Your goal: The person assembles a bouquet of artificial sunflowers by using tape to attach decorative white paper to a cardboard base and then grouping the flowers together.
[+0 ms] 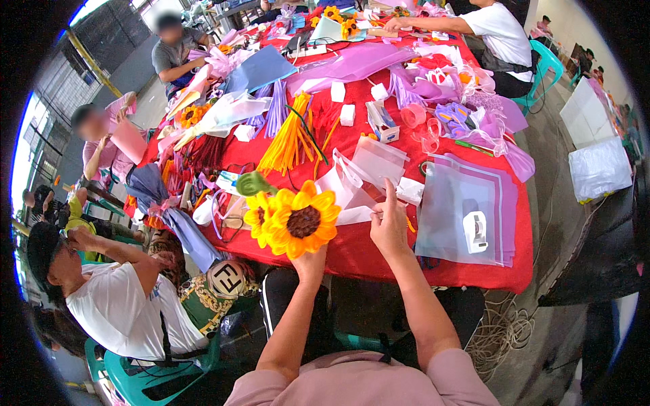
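Observation:
My left hand (311,266) is closed around the stems of handmade fuzzy sunflowers (302,221), with yellow petals and brown centres, held above the table's near edge. The blooms hide most of its fingers. A rolled green fuzzy piece (252,183) shows just behind the flowers. My right hand (390,223) is to the right of them, index finger stretched forward and the thumb apart, with nothing visible in it. White wrapping sheets (352,177) lie just beyond this hand. To its right is a stack of translucent grey and purple sheets (440,223) with a white tape dispenser (476,232) on top.
Bundled yellow pipe cleaners (288,145), a small box (382,122) and pink ribbon rolls (413,116) crowd the red tablecloth (338,260). A person in a white shirt (128,304) sits close on my left. Coiled cable (504,331) lies on the floor at right.

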Available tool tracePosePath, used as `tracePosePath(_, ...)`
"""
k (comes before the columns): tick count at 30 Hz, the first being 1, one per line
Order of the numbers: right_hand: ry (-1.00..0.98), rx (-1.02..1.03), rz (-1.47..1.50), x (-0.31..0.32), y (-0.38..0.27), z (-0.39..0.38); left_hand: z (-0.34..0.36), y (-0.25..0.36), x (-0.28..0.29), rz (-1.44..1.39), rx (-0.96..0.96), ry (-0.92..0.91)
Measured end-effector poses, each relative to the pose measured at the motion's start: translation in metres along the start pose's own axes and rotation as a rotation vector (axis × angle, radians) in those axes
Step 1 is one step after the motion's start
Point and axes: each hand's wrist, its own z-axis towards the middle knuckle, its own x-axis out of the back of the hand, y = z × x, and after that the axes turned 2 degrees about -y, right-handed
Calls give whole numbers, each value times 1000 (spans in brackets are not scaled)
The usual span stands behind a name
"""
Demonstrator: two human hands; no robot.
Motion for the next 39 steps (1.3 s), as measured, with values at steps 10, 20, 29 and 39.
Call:
tracePosePath(10, 43, -23, -97, 57, 5, -29, 23, 12, 0, -80, 43, 111)
tracePosePath(20, 60, -73, -127, 93, 17, -62, 80, 33, -58, -55, 21, 69)
tracePosePath(29, 66, -137, -77, 90, 22, -61, 104, 43, -89, 89, 123, 24)
tracePosePath(39, 115, -96, -91, 93, 5, -59, 98, 55, -61, 174, 178, 18)
